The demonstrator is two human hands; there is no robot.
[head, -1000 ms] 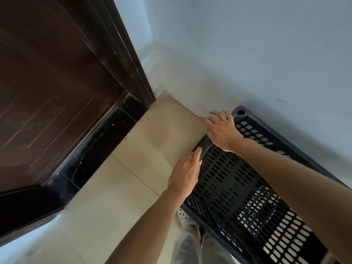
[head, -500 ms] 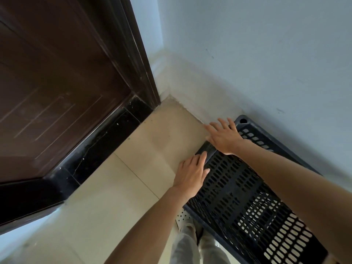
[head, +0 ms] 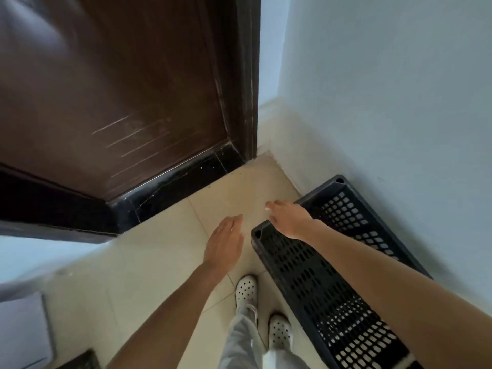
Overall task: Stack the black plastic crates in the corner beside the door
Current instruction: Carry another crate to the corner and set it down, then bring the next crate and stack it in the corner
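A black perforated plastic crate (head: 314, 275) sits on the floor along the pale blue wall at the right, its far end a short way from the corner beside the dark brown door (head: 119, 89). My left hand (head: 225, 242) hovers over the tiles left of the crate's near corner, fingers straight, holding nothing. My right hand (head: 290, 215) is stretched out above the crate's far end rim with loose fingers, empty; whether it touches the rim I cannot tell. My right forearm crosses over the crate and hides part of it.
Beige floor tiles (head: 239, 193) fill the corner between the black door threshold (head: 173, 187) and the wall skirting (head: 282, 145). My feet in white perforated shoes (head: 246, 290) stand next to the crate. A grey object (head: 24, 328) lies at the lower left.
Both hands have let go of the crate's end rim and pulled back. The view has risen and swung, so the door, my feet and more floor now show.
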